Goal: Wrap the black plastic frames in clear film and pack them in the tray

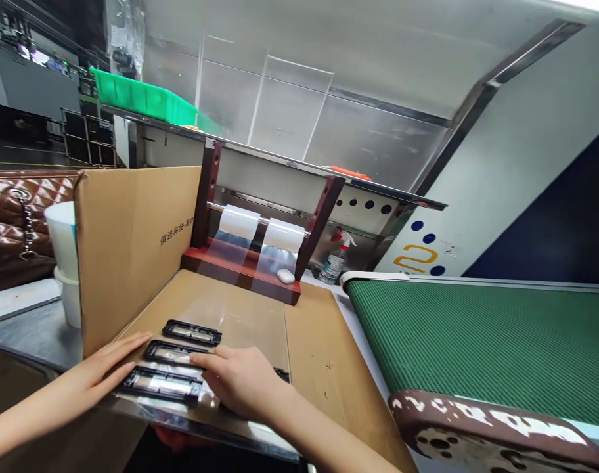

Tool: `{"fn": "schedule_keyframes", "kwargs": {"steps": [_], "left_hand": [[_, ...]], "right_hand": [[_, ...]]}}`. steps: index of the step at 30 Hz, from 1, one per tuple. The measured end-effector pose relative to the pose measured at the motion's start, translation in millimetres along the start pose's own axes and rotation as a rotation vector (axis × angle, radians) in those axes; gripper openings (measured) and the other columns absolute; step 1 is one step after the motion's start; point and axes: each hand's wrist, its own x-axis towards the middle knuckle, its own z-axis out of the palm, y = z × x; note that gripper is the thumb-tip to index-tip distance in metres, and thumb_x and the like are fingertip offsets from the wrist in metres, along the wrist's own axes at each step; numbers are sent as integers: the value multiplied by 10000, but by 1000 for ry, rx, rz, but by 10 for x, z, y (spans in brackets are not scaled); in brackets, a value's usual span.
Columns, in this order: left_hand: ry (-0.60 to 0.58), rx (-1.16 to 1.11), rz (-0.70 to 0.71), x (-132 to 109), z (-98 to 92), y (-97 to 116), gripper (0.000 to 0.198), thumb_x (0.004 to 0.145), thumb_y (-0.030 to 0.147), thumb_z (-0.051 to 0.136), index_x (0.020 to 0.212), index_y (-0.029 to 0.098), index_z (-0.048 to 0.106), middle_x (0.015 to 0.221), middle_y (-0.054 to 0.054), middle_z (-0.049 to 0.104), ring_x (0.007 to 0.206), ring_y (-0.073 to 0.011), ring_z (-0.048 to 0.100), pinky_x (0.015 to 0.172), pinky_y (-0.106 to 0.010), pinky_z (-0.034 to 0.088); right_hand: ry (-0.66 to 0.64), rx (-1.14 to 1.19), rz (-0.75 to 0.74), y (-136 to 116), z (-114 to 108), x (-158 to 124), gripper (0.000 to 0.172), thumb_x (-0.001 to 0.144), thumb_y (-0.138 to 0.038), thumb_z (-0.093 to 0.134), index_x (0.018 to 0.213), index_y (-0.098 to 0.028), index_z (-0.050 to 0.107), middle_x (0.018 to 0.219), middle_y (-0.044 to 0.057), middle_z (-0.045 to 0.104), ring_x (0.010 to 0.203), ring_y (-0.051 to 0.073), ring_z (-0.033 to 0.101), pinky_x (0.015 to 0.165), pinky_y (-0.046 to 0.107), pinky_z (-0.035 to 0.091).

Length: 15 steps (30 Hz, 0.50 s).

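One upright cardboard panel stands at the left of a cardboard sheet. Before it, the left hand is flat, fingers extended and apart, clamped on nothing; its fingertips sit at the left ends of the near frame and the middle frame. The far frame lies just beyond, clear of both hands; all three frames are black and roughly parallel. The right hand is to the right of the near frame, its index fingertip on the right part of the middle frame. Its remaining fingers curl under, so whether they close on anything cannot be told. Beyond it stands a dark red stand bearing two film rolls. Farther right, well apart, lies a green conveyor belt.
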Motion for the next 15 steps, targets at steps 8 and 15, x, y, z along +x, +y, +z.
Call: {"fn": "schedule_keyframes", "kwargs": {"steps": [8,15], "left_hand": [[-168,-126,17,37,-14,-43,447,929,422,445,1373,379,417,1444,32,462,1310,-224,431,1056,-377,343],[-168,-124,10,29,-11,0,441,932,411,437,1370,362,428,1450,16,454,1314,-240,417,1052,-386,350]], "right_hand": [[-57,-37,-56,-122,135,391,312,915,-259,505,1218,-303,564,788,-21,651,603,148,622,454,212,402],[-69,-16,-81,-135,189,495,324,921,-259,496,1237,-302,556,800,-23,663,634,139,618,488,196,429]]}}
